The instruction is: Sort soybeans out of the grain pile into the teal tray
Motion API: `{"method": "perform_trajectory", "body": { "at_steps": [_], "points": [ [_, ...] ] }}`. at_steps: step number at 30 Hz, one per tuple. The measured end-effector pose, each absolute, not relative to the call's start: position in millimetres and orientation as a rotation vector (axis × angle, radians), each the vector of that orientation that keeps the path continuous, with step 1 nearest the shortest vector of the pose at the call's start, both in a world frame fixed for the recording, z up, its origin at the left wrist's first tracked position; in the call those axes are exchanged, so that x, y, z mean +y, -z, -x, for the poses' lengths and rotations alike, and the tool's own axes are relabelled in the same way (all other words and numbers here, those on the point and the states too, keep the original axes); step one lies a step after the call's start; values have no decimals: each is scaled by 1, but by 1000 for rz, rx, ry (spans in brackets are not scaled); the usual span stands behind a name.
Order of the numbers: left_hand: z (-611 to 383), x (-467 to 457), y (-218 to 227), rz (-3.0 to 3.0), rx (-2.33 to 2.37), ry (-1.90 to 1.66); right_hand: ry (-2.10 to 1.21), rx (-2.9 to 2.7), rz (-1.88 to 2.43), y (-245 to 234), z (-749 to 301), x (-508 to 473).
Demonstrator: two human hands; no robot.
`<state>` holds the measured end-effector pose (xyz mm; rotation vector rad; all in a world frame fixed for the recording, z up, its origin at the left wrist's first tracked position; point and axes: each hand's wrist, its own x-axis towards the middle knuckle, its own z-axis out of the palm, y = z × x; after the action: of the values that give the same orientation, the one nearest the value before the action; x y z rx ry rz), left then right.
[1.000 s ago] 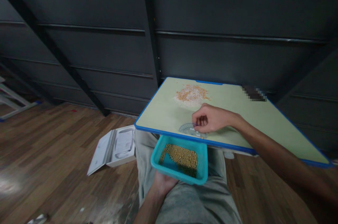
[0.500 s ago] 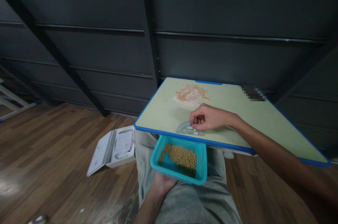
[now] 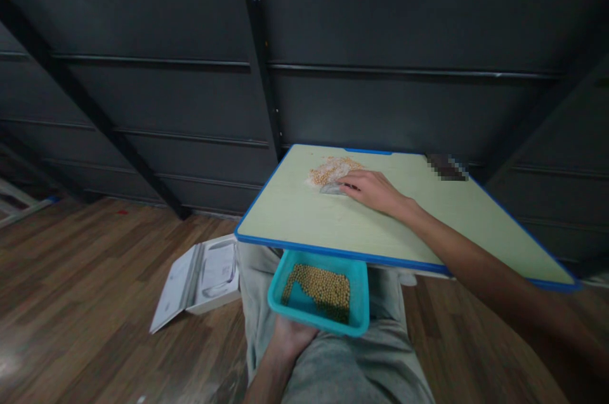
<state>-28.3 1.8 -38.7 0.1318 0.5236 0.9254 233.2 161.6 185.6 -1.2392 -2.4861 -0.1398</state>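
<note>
My left hand (image 3: 294,335) supports a turquoise plastic tray (image 3: 278,297) from below, its fingers hidden under the base. Round tan beans (image 3: 326,286) lie in the tray, which sits over my lap just below the table's front edge. On the pale green table (image 3: 285,217), my right hand (image 3: 368,188) grips a clear protractor (image 3: 330,189), fingers closed on its right side. The protractor stands at the near edge of a pile of white grains mixed with orange kernels (image 3: 333,169). My hand covers part of the pile's right side.
A blue rim (image 3: 285,244) edges the tabletop. At its back right lies a dark, pixelated object (image 3: 447,167). An open white box (image 3: 216,274) rests on the wooden floor (image 3: 114,264) to the left. A dark panelled wall (image 3: 181,99) rises behind the table.
My right hand has moved the protractor away from the table's front edge, up to the pile. My left hand still holds the tray in about the same place. The view has shifted slightly.
</note>
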Motion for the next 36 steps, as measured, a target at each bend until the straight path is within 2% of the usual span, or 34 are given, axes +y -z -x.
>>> {"method": "perform_trajectory", "body": {
  "at_steps": [24,36],
  "points": [
    [30,5,54,-80,499,-972,193,-2310,1358,-172,-230,184],
    [31,6,46,-125,620,-994,96,-2222,1190,-181,-237,177]
  ]
}}
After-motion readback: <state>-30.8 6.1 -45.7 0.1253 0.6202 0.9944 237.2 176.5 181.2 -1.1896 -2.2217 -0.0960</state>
